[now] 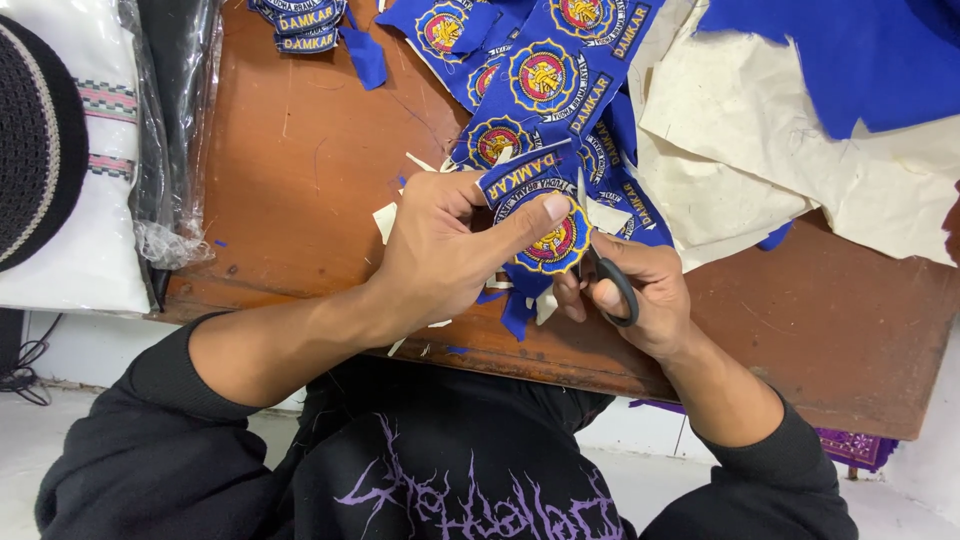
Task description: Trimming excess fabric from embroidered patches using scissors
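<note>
Left hand (440, 250) pinching a round blue-and-yellow embroidered cloth patch (552, 243) above the brown wooden counter (300, 160), right hand (630, 295) gripping black-handled scissors (605, 265) at its edge; likely light, floppy, best held by the rim.

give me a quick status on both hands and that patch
Left hand pinching blue round patch. Right hand working scissors at its edge. Patch pile close behind.

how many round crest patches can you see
7 in view: one in the left hand being cut, five in the blue pile, one stack at the table's top left. More may be hidden underneath.
</note>
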